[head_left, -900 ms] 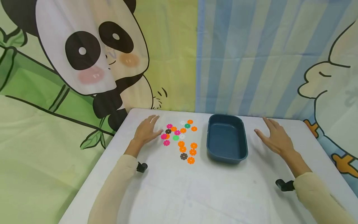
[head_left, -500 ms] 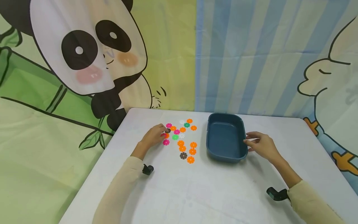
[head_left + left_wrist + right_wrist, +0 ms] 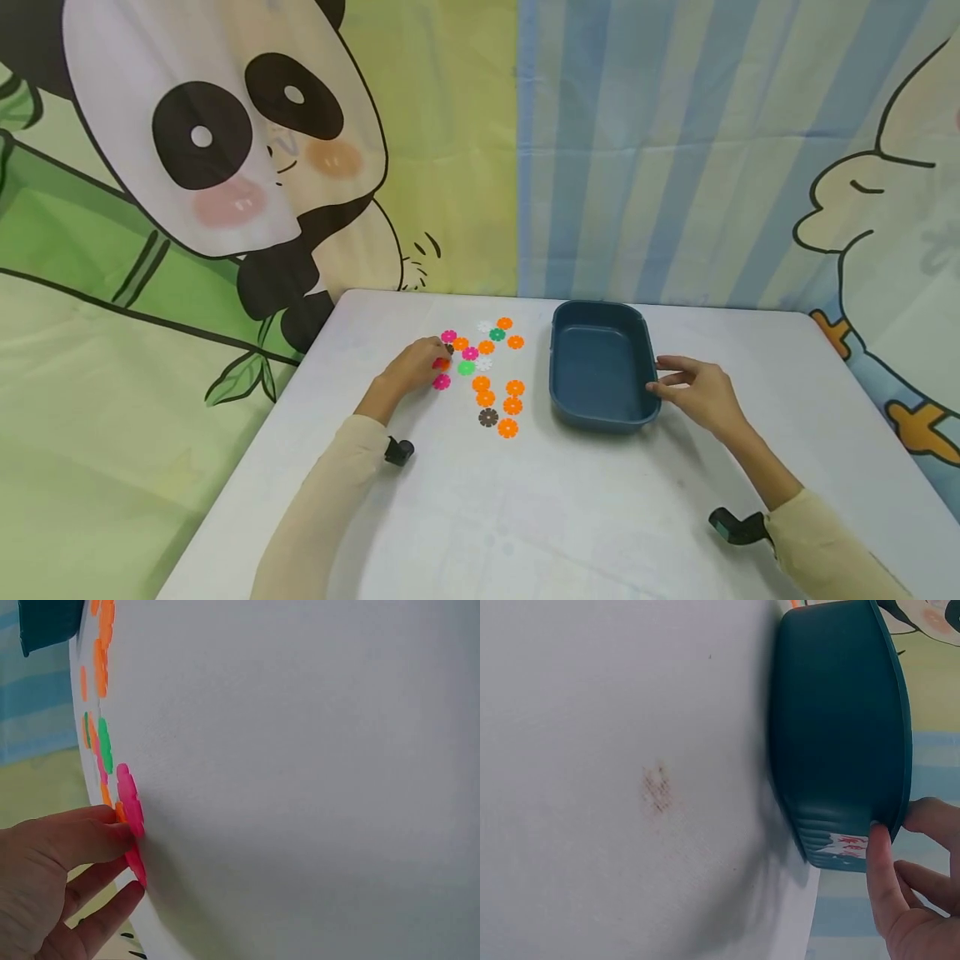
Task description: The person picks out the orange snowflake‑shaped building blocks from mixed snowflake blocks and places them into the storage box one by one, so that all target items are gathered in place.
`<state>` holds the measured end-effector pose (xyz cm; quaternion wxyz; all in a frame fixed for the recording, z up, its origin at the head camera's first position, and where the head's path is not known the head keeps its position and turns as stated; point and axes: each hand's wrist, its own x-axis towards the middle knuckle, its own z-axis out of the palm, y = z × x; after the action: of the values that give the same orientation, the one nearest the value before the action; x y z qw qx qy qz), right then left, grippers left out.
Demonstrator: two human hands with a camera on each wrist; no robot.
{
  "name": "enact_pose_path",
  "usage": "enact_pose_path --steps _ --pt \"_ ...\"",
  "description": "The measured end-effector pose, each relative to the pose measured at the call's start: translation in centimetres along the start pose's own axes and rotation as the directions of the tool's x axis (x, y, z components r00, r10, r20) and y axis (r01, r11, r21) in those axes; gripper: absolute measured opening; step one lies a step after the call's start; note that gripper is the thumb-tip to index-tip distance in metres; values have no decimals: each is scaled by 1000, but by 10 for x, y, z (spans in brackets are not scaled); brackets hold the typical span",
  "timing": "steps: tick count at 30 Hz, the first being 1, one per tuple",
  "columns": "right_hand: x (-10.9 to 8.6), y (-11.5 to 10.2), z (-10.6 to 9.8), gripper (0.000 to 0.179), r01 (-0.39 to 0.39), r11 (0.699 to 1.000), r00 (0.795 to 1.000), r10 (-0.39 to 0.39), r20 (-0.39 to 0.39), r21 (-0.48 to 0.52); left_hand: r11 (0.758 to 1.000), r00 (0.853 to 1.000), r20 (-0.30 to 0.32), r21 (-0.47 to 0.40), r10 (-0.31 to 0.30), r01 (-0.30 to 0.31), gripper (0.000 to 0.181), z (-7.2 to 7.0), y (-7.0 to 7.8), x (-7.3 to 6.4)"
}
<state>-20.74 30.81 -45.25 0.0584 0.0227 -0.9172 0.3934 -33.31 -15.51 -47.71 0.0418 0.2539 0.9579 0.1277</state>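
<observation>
On the white table several notched plastic discs lie in a loose group, including an orange disc [image 3: 507, 428], a light green disc [image 3: 467, 367] and a pink disc [image 3: 441, 382]. My left hand [image 3: 411, 367] bends its fingers over the group's left edge. Thumb and fingertips touch pink and orange discs in the left wrist view; whether one is pinched is unclear. A dark disc [image 3: 449, 350] is partly covered by these fingers. To the right, a dark blue rectangular plastic basin [image 3: 603, 367] stands upright. My right hand [image 3: 701, 392] grips its right rim, thumb and fingers on opposite sides of the wall.
Behind the white table [image 3: 450, 517] hangs a printed cloth with a panda [image 3: 202, 158] and blue stripes. A black wrist mount [image 3: 400, 452] sits on the left sleeve, another mount [image 3: 738, 527] on the right.
My left hand has come down and right onto the discs, its fingers bending. My right hand has moved left from beside the basin and taken hold of its rim.
</observation>
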Motion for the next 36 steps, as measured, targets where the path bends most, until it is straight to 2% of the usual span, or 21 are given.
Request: enact_pose_path --steps 7,16,21,25,29,36 --pt "-4 -3 0 67 11 997 1000 -10 -15 80 1000 998 58 28 5 -7 28 -6 2 1" --pt "-5 -3 1 65 0 998 1000 1 -16 70 999 988 148 45 -33 27 23 -15 4 11" --pt "-6 -3 3 65 -7 998 1000 8 -14 69 996 975 200 15 -92 90 17 -18 0 19" --pt "-6 -3 3 65 -7 998 1000 8 -17 62 991 966 225 -9 -127 132 24 -17 -3 22" --pt "-6 -4 3 65 -16 999 1000 17 -17 52 992 970 212 -18 -121 128 32 -13 -6 21" --pt "-7 -4 3 65 -24 999 1000 24 -17 44 999 995 96 -9 -39 40 37 -2 -10 14"
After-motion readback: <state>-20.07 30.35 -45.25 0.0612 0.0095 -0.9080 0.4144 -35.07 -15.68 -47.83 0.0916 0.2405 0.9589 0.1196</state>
